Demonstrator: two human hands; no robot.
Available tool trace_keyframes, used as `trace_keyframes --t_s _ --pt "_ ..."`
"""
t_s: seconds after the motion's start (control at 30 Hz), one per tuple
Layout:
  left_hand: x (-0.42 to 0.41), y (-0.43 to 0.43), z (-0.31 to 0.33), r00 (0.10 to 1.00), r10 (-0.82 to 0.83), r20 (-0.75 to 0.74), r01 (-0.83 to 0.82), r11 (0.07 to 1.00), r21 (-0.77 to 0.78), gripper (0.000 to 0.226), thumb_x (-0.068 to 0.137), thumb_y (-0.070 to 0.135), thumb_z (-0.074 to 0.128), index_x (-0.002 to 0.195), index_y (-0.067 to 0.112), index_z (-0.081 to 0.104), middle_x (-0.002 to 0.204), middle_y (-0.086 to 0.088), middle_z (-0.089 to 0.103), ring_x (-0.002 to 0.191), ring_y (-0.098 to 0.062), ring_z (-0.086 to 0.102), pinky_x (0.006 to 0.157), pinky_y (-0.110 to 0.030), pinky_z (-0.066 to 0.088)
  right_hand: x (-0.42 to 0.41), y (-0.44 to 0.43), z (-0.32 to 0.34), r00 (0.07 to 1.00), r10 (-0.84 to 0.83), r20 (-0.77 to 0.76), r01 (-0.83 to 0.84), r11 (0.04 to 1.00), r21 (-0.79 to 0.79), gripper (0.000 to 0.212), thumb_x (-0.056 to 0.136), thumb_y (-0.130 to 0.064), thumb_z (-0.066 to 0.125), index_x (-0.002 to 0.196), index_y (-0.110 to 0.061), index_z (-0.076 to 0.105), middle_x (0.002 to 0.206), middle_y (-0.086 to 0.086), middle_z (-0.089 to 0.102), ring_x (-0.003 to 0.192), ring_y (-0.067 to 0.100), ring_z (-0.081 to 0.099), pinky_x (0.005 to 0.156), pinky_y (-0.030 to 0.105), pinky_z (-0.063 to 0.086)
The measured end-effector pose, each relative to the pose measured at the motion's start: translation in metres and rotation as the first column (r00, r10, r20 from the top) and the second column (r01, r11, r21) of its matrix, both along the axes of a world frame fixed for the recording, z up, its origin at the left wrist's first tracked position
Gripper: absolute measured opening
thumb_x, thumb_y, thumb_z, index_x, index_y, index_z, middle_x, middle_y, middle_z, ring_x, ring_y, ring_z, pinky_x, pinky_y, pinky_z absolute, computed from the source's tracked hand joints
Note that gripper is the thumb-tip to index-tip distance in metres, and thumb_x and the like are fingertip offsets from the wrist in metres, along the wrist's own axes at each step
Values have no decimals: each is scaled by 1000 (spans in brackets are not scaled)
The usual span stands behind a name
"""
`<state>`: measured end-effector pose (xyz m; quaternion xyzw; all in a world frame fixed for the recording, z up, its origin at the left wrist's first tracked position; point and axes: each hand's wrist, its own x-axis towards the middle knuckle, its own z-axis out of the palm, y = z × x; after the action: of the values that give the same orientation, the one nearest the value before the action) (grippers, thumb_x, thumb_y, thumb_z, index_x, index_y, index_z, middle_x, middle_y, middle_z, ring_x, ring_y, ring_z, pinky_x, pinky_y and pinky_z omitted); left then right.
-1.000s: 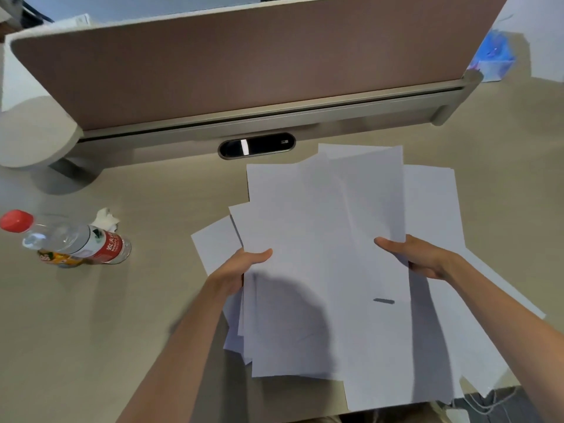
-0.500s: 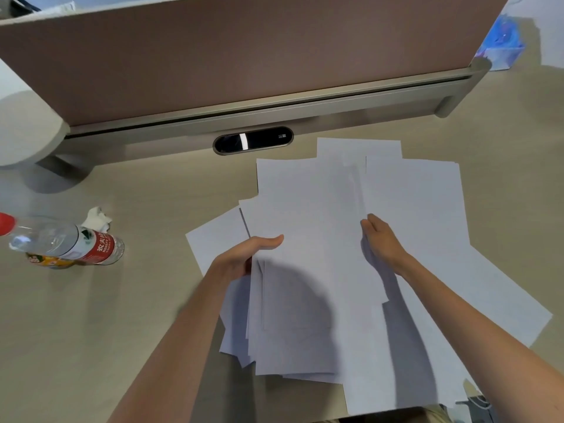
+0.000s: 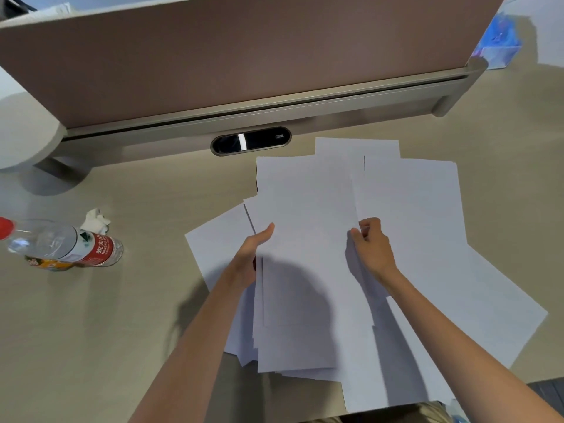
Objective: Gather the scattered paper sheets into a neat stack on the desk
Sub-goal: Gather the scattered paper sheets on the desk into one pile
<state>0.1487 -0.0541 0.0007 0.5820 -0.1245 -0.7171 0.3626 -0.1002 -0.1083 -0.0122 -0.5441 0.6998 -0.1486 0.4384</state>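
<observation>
My left hand point(image 3: 250, 254) grips the left edge of a loose bundle of white paper sheets point(image 3: 305, 239) at the middle of the beige desk point(image 3: 122, 331), thumb laid flat on top and pointing toward the partition, the fingers hidden beneath the paper. My right hand point(image 3: 374, 248) is curled half closed at the bundle's right edge, fingertips point(image 3: 355, 233) pinching the margin of the top sheet; how many sheets it holds I cannot tell. The sheets lie fanned and overlapping, corners jutting out at different angles: one pokes out to the left under my left wrist, several spread wide to the right, and the nearest reach the desk's front edge. To the far left, well apart from the paper, a clear plastic water bottle point(image 3: 67, 245) with a red cap and red label lies on its side, a crumpled white tissue point(image 3: 96, 221) just behind it. A brown desk partition point(image 3: 244, 56) stands behind the paper, with a dark oval cable port point(image 3: 251, 141) set at its base.
</observation>
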Motion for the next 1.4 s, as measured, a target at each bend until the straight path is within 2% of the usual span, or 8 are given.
trace_keyframes --t_s 0.2,0.43,0.67,0.83,0.9,1.07,1.27,1.4 --pt "6 40 -8 999 36 -6 -36 999 -39 47 95 41 55 133 14 53 131 -5 65 121 -23 60 106 -42 41 -11 41 2 988 -146 57 149 988 -49 33 91 -11 55 123 -9 46 113 2 49 104 19 50 92 35 44" --pt "-51 51 -6 861 373 347 -335 928 -165 25 103 27 39 80 18 42 79 2 40 75 -14 39 80 -32 33 15 64 12 984 -174 30 175 984 -25 47 86 -2 56 132 -1 43 128 9 44 121 26 40 104 37 38" --pt "-33 38 -2 867 232 441 -98 947 -307 55 103 25 46 151 23 19 130 13 41 121 -3 37 104 -25 27 7 50 8 980 -192 45 194 980 -47 26 78 3 53 96 -12 41 98 3 38 87 23 35 70 29 36" --pt "-1 9 -16 794 43 607 68 985 -159 71 98 41 46 154 39 2 71 -7 43 68 -22 49 88 -36 40 3 15 8 974 -173 144 178 984 -21 40 80 1 58 116 -12 45 106 -3 41 100 21 42 90 32 39" --pt "3 0 -21 757 -63 651 152 985 -80 69 98 49 39 153 41 -1 115 -23 63 104 -40 61 104 -44 41 6 3 9 965 -173 198 172 985 22 50 84 0 60 130 -6 42 122 3 43 118 24 45 106 36 38" --pt "-7 -14 -10 564 -275 778 422 906 15 66 102 50 30 153 39 -11 164 0 13 150 -25 16 120 -45 18 13 -1 10 972 -61 226 55 998 33 63 87 -3 60 144 -6 35 147 9 39 138 24 36 115 43 31" --pt "-15 -11 -10 904 202 378 -148 975 -168 31 93 26 63 121 16 55 134 -12 60 121 -26 59 107 -45 43 12 6 8 977 -78 198 80 997 -4 57 85 -2 60 140 -5 42 142 10 44 134 25 39 113 44 33" --pt "-5 8 -6 997 73 40 -70 995 -65 53 82 37 72 127 11 64 126 -3 68 121 -20 61 109 -40 41 12 9 10 952 -149 268 141 989 49 57 87 -1 59 140 -7 40 144 7 43 135 21 39 113 39 34"
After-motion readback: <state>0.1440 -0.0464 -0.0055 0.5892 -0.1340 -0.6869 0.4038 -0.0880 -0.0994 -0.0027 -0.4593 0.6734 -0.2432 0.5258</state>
